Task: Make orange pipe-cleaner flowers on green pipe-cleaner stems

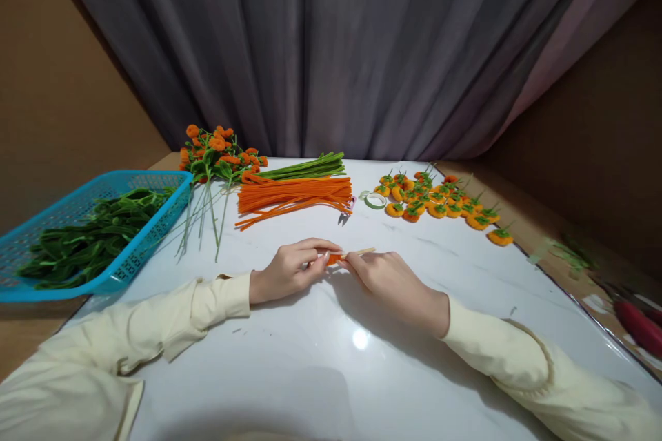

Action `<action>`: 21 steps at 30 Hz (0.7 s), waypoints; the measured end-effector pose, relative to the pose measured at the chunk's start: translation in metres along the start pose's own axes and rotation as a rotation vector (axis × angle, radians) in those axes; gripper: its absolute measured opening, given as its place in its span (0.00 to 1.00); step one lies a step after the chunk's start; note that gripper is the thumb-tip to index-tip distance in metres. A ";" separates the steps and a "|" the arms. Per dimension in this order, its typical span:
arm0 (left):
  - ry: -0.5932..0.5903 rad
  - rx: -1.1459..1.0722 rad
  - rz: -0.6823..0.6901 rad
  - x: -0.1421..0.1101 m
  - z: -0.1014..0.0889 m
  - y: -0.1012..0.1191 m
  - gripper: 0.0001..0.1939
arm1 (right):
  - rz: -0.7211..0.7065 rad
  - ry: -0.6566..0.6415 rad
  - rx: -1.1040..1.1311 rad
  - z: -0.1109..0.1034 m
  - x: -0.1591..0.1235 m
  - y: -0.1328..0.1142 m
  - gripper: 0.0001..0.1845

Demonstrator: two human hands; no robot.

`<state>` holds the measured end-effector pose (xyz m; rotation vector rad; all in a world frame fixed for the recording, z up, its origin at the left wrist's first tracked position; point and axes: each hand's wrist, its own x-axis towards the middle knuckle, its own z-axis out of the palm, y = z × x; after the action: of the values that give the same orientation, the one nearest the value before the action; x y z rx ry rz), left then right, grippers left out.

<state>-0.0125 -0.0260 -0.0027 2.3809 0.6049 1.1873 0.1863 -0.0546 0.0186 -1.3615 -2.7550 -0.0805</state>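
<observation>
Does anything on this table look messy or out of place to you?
Slightly. A few loose orange stems splay at an angle from the front of their otherwise straight bundle, one yellow-orange flower sits a little apart from its cluster, and tiny dark scraps lie on the white tabletop near the left sleeve.

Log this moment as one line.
left hand: pinching orange piece | right hand: holding thin pale stick beside it | beyond: orange stems, green stems | left side: blue basket, green leaves
</observation>
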 end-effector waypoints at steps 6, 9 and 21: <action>0.039 -0.009 -0.096 0.001 0.000 0.001 0.14 | -0.112 0.223 0.061 -0.009 0.001 0.004 0.13; 0.057 -0.005 -0.116 0.000 0.000 0.001 0.14 | -0.136 0.222 0.228 -0.008 0.002 0.008 0.13; 0.064 -0.029 -0.151 0.001 -0.001 0.004 0.13 | -0.146 0.108 0.587 -0.012 0.007 0.009 0.15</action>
<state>-0.0117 -0.0287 0.0007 2.2374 0.7685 1.2013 0.1901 -0.0446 0.0317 -0.9656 -2.4839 0.5799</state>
